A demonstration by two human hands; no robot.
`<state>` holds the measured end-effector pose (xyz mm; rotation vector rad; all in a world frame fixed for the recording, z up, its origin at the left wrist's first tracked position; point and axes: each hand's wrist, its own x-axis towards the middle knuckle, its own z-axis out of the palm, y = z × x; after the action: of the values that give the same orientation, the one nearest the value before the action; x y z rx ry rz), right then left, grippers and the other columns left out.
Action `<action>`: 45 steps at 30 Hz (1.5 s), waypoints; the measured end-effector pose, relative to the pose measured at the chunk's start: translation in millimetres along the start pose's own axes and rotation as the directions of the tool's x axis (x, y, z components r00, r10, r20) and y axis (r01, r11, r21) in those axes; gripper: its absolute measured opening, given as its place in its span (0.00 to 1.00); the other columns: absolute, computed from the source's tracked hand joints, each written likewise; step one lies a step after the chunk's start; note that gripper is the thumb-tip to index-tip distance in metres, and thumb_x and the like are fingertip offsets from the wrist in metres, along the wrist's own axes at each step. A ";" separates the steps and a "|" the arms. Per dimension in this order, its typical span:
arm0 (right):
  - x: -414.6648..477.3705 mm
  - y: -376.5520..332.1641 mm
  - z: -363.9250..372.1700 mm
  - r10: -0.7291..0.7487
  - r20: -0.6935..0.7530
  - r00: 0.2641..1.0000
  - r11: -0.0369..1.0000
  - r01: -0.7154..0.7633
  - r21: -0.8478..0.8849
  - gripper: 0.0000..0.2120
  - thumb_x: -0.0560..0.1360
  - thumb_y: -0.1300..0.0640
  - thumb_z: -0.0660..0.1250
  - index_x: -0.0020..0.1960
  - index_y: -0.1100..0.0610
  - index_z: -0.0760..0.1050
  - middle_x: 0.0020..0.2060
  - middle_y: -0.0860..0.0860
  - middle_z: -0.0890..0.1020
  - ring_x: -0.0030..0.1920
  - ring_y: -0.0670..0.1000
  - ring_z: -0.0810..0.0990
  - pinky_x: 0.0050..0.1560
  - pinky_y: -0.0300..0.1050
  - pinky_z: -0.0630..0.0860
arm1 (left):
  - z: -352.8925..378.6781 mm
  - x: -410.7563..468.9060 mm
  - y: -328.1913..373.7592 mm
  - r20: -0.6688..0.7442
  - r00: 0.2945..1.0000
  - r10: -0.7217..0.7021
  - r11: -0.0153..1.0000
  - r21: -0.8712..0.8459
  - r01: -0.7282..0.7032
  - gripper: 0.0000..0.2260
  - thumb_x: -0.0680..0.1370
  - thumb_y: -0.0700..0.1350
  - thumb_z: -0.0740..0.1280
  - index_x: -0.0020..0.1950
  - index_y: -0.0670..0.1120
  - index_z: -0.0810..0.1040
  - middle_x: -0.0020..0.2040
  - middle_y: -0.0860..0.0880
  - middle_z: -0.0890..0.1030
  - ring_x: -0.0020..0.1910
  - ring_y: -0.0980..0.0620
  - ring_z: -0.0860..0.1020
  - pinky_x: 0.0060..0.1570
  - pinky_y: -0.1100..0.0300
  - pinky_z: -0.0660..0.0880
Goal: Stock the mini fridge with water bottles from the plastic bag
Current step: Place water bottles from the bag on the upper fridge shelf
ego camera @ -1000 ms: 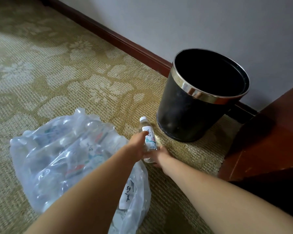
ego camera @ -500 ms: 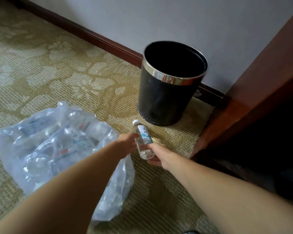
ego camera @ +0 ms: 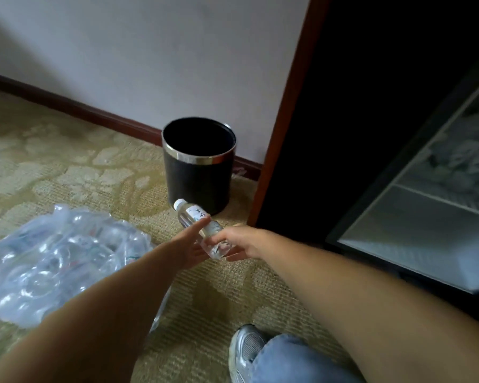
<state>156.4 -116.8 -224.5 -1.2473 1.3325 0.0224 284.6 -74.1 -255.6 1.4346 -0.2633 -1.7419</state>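
right hand (ego camera: 239, 241): we see it grasping the water bottle (ego camera: 202, 228) low down
left hand (ego camera: 190, 244): fingers spread, touching the bottle
bottle: tilted, above carpet, between plastic bag (ego camera: 58, 261) and mini fridge (ego camera: 426, 211)

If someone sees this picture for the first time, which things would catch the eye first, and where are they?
Probably the water bottle at the centre, tilted with its white cap up-left, held between the left hand and the right hand. Behind it stands a black waste bin against the wall. The clear plastic bag lies on the carpet at left, and the open mini fridge is at right.
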 end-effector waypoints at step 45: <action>-247.4 196.4 -247.8 -0.118 -0.728 0.676 0.966 0.247 0.073 0.33 0.62 0.50 0.80 0.60 0.54 0.66 0.56 0.49 0.79 0.55 0.54 0.79 0.52 0.47 0.77 | 402.3 -128.0 -76.7 0.483 0.846 0.226 0.541 0.659 -0.522 0.20 0.72 0.47 0.74 0.61 0.42 0.76 0.53 0.45 0.81 0.52 0.50 0.80 0.53 0.57 0.78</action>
<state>-223.4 -50.4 -112.4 -1.2880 1.8188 -0.7950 -108.6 -71.2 -83.7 1.4409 -1.5905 -1.5273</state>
